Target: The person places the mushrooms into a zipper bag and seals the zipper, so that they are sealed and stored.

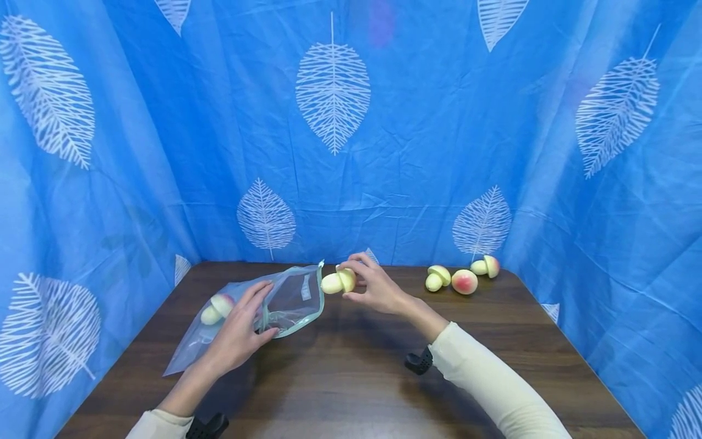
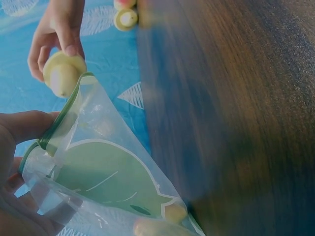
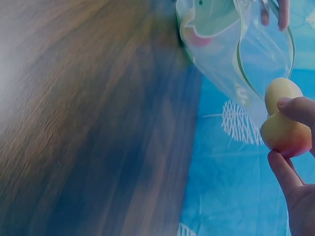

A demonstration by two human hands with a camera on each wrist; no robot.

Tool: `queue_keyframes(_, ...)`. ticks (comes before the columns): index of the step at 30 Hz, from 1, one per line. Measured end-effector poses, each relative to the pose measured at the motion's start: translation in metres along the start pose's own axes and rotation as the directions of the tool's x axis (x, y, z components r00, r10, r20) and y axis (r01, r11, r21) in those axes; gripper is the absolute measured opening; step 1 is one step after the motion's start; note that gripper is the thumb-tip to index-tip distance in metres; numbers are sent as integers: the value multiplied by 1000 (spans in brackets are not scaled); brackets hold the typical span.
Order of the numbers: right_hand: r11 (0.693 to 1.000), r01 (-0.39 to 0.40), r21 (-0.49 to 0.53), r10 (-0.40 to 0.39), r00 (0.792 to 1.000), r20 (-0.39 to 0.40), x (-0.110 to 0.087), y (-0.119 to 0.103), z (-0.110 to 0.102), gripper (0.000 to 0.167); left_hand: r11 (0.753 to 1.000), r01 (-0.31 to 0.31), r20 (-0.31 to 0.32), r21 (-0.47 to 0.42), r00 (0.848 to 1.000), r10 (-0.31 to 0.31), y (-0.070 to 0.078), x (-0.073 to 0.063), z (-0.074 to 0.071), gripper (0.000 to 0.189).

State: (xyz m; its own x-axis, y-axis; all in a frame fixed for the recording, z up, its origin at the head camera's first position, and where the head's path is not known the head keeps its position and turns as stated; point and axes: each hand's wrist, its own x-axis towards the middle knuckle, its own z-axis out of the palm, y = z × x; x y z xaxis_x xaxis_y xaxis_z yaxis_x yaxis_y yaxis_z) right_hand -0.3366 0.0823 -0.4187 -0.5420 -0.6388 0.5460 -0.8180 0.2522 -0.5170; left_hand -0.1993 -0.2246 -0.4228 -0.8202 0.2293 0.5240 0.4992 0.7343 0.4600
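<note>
My left hand holds a clear zip bag by its green-edged mouth, thumb on the near side and fingers on the far side. The mouth gapes towards the right. Inside the bag, at its left end, lies a toy mushroom with a pink-tinged cap. A green leaf print shows on the bag in the left wrist view. My right hand pinches a second toy mushroom by its cap, the pale stem pointing left at the bag's mouth.
Near the far right edge of the brown wooden table lie three more toy mushrooms, a left one, a middle one and a right one. A blue curtain with white leaf prints surrounds the back and sides.
</note>
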Motion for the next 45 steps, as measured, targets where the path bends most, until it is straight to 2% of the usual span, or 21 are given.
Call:
queue_keyframes(17,998,66,2,-66,997,49,21,-19,20,55,1000,-1,-8,9,1000,1,1,0,-1,87)
queue_keyframes(22,994,89,-69,-82,993,89,26,-22,26,53,1000,12,-2,12,1000,-12,1,0,-1,87)
queue_keyframes(27,977,134,-166,-108,982,155,31,-26,30,53,1000,19,-3,18,1000,-19,2,1,-1,88)
queue_keyframes(34,957,182,-225,-129,964,233,36,-27,36,52,1000,2,-9,27,1000,-2,2,2,-1,88)
queue_keyframes(45,950,189,-248,-129,962,239,35,-26,39,46,1000,6,-6,4,1000,-6,2,2,0,87)
